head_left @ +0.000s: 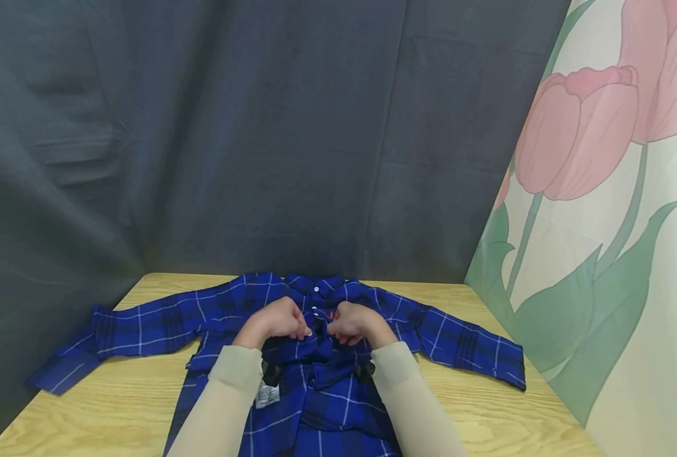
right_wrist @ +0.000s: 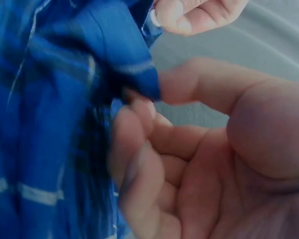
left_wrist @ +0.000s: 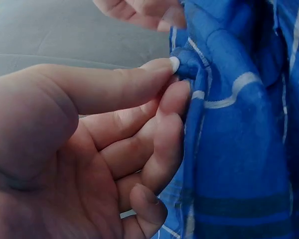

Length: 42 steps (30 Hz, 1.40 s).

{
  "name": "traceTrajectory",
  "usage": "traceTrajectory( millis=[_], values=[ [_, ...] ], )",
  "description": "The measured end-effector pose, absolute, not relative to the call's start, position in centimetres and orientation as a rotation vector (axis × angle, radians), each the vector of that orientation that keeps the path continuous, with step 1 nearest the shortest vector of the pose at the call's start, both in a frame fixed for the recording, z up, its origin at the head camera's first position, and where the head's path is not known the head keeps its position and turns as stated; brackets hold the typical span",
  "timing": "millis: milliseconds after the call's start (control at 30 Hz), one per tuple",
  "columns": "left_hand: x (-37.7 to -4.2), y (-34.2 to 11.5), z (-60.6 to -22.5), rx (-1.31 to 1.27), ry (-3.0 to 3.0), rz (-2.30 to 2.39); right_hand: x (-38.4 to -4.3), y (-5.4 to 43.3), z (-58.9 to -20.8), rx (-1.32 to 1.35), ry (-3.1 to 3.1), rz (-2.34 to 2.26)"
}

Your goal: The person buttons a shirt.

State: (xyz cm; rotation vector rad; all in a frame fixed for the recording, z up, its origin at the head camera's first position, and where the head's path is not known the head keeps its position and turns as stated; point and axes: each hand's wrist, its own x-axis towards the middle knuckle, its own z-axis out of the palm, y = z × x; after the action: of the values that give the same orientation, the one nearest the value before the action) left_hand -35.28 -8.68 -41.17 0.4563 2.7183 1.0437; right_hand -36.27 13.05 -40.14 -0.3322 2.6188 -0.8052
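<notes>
A blue plaid long-sleeved shirt (head_left: 332, 406) lies spread on the table, collar (head_left: 315, 284) at the far side. My left hand (head_left: 281, 318) pinches one front edge between thumb and forefinger; a small white button (left_wrist: 175, 63) shows at the thumb tip. Close beside it, my right hand (head_left: 354, 322) holds the opposite front edge, its thumb (right_wrist: 182, 84) and fingers gripping a fold of the cloth. White buttons (head_left: 316, 289) show on the front near the collar. Lower down, the front edges hang apart in loose folds.
One sleeve (head_left: 155, 327) stretches left, its cuff end folded over near the table's left edge. The other sleeve (head_left: 469, 346) reaches right. A white label (head_left: 267, 395) shows inside the shirt. Behind the wooden table (head_left: 504, 425) hangs a dark curtain (head_left: 292, 139); a tulip-patterned wall covering (head_left: 584, 133) stands right.
</notes>
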Motion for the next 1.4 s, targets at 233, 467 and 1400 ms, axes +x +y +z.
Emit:
traceTrajectory(
  millis=[233, 467, 1400],
  values=[
    [-35.5, -8.1, -41.5, 0.37, 2.627, 1.26, -36.3, 12.5, -39.9, -0.316, 2.557, -1.007],
    [-35.7, -7.5, -42.0, 0.292, 2.559, 1.385, -36.0, 11.3, -40.5, -0.314, 2.538, -1.118],
    [-35.9, -7.5, -42.0, 0.186, 2.66, 1.436, -35.9, 10.1, -40.8, -0.219, 2.743, -1.207]
  ],
)
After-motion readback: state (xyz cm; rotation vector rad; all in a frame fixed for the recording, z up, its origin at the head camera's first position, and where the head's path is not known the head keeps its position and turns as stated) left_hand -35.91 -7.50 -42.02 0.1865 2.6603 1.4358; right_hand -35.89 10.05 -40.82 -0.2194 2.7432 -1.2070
